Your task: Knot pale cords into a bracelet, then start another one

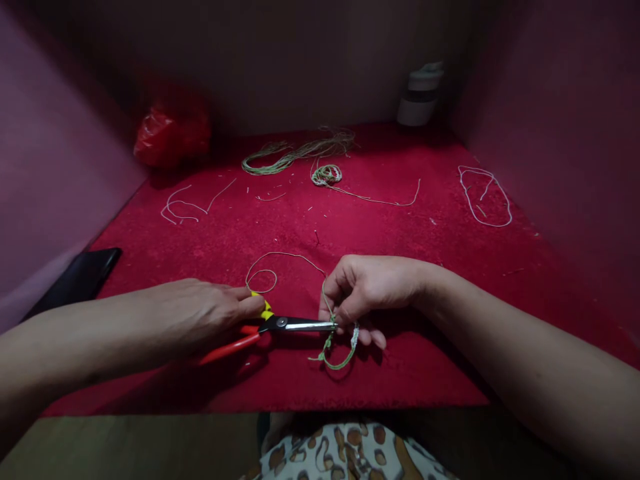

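Observation:
My left hand (pixel 200 313) is closed around the red and yellow handles of a pair of scissors (pixel 280 325). The blades point right and their tips meet a green and white braided cord bracelet (pixel 343 347). My right hand (pixel 363 290) pinches that bracelet and its loose thread. From the pinch a thin pale thread (pixel 280 261) curls left over the red cloth (pixel 300 227), ending in a small loop. The bracelet's lower loop hangs below my right fingers.
A bundle of green cord (pixel 300 152) and a small coil (pixel 326 175) lie at the back. Loose white threads (pixel 485 195) lie right and left. A red plastic bag (pixel 173 130) sits back left, a white container (pixel 421 97) back right, a dark phone (pixel 83 277) at left.

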Demonstrator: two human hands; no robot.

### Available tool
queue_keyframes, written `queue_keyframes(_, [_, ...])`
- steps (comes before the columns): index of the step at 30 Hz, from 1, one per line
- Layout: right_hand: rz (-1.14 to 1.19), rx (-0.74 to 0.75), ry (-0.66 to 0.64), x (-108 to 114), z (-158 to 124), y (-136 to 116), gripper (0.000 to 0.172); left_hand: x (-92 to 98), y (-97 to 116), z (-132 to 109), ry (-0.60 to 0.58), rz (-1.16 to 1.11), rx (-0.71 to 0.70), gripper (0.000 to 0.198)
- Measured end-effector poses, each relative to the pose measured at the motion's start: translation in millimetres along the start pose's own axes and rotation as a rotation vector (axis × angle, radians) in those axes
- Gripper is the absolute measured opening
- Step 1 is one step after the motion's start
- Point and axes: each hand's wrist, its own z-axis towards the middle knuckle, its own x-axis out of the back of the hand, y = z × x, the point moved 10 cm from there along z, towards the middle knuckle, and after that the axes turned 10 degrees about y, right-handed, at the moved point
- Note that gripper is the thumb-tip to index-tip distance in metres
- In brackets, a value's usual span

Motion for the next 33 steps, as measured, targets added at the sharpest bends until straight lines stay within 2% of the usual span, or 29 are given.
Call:
queue_keyframes(7, [-0.014, -0.019, -0.008, -0.9, -0.3, 1.8, 0.016, 2.1, 5.0, 1.5, 0.003, -0.001, 0.012, 0.029])
queue_keyframes(11, [-0.032, -0.020, -0.004, -0.5, -0.7, 1.8, 0.017, 4.3, 8.6, 4.1, 0.057, 0.033, -0.019, 0.028])
queue_keyframes(16, [-0.053, -0.010, -0.015, -1.3, -0.8, 1.7, 0.017, 0.9, 2.5, 4.3, 0.108, 0.046, -0.049, 0.021])
queue_keyframes(23, [-0.075, -0.006, -0.006, -0.5, -1.8, 1.4, 0.015, 6.6, -1.5, 7.5, 0.077, -0.074, 0.057, 0.021])
queue_keyframes(27, [-0.076, -0.013, -0.006, -1.1, -1.1, 2.7, 0.016, 8.5, 0.9, 8.7, 0.098, -0.034, 0.028, 0.024])
queue_keyframes(33, [-0.047, -0.032, -0.016, -0.9, 0.2, 4.2, 0.014, 3.8, -2.7, 1.2, 0.036, -0.008, -0.021, 0.025])
